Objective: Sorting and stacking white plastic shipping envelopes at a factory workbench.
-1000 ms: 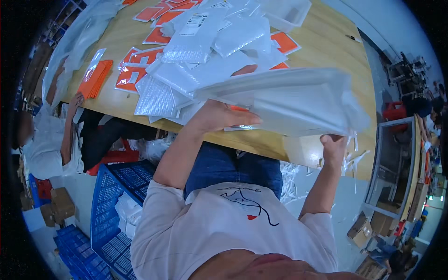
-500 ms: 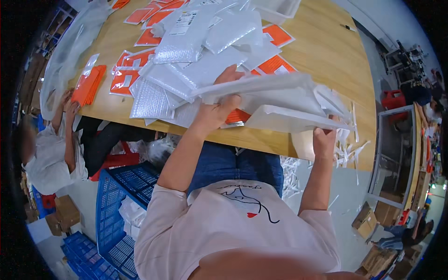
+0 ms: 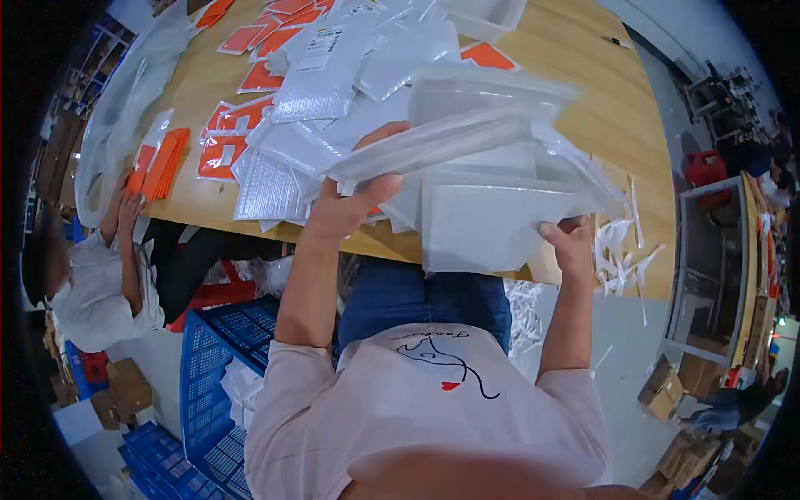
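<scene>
Both hands are up over the near edge of the wooden table (image 3: 633, 108), holding a bundle of clear plastic bags (image 3: 492, 179) between them. The left hand (image 3: 346, 208) is clamped on the bundle's left side, thumb pointing right along the underside and fingers wrapped over the top, so it's a firm closed grip on the bags. The right hand (image 3: 571, 242) pinches the lower right corner of the bottom bag, fingers curled tight around the edge. The bundle sits raised above the tabletop, fanned out a bit, with the top bags sliding off toward the far right.

Under and behind it there's a messy pile of bubble mailers (image 3: 325, 92) spread over the middle of the table, and orange packets (image 3: 250, 117) scattered to the far left. White paper strips (image 3: 621, 250) hang off the near right edge. Down on the left, a blue plastic crate (image 3: 208, 367) stands on the floor, and another person (image 3: 92, 275) sits at the left end of the table with a hand near a stack of orange packets.
</scene>
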`<state>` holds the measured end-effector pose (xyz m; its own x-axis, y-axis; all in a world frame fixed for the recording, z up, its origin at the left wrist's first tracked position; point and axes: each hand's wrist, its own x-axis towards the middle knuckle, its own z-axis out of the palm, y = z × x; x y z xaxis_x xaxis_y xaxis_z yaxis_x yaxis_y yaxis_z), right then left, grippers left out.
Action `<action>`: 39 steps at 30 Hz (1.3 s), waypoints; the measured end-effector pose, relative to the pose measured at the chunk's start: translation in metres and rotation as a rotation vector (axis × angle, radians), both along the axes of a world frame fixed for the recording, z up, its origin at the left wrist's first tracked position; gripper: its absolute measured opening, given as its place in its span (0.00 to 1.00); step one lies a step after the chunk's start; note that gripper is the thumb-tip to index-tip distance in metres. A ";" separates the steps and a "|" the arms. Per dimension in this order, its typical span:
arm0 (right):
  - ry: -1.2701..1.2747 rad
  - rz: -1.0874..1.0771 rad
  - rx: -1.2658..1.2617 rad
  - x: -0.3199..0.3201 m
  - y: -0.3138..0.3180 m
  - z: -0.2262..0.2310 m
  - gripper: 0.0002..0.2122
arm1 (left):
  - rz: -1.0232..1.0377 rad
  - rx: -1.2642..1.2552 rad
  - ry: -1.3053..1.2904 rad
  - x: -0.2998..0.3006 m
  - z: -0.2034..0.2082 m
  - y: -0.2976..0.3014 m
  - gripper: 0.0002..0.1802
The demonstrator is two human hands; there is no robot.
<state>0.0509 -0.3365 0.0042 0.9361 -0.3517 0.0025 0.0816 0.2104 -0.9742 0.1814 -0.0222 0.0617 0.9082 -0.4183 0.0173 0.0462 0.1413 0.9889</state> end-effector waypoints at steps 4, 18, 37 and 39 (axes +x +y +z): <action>0.113 0.005 -0.017 0.001 0.003 0.009 0.22 | -0.092 -0.076 -0.088 0.007 0.015 0.001 0.31; 0.009 -0.218 0.109 0.005 -0.024 0.012 0.14 | 0.376 -0.478 -0.020 0.045 0.004 0.071 0.30; 0.285 -0.153 0.059 0.064 -0.004 -0.009 0.20 | 0.104 0.260 -0.105 0.049 -0.068 -0.086 0.26; 0.288 -0.179 0.023 0.061 -0.001 -0.017 0.21 | 0.125 0.369 -0.166 0.040 -0.075 -0.086 0.28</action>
<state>0.1115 -0.3376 -0.0124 0.8207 -0.5075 -0.2625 -0.1584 0.2394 -0.9579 0.2212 -0.1078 -0.0134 0.9498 -0.3105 0.0370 -0.1125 -0.2290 0.9669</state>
